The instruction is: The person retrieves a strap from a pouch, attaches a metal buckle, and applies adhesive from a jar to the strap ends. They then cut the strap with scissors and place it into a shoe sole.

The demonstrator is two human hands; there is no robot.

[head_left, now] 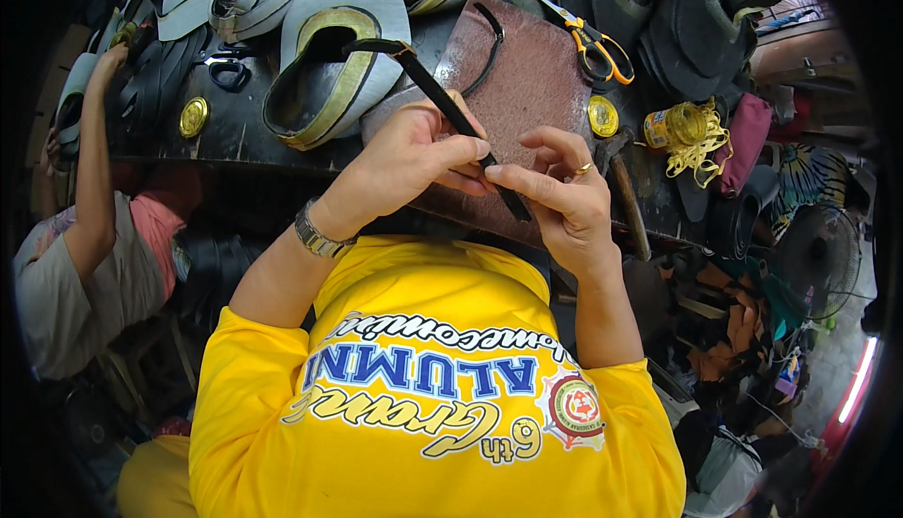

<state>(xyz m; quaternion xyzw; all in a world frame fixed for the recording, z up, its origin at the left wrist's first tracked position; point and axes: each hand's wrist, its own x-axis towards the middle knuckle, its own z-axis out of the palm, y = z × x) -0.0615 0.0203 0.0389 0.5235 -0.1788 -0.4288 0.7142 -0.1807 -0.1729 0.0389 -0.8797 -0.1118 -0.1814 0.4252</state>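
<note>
Head view, centre frame: left hand (414, 156) and right hand (555, 194) both pinch a narrow black strap (442, 104) above the brown pad (527, 76) on the counter (235, 137). Grey sandal soles (348, 10) and orange-handled scissors (593, 43) lie at upper frame. Risk: the strap slips or twists if either pinch loosens.

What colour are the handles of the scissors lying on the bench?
Orange, on the scissors at the far right of the bench; the head view shows them plainly.

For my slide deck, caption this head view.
Both hands pinch a black strap above a workbench of sandal soles.
</note>
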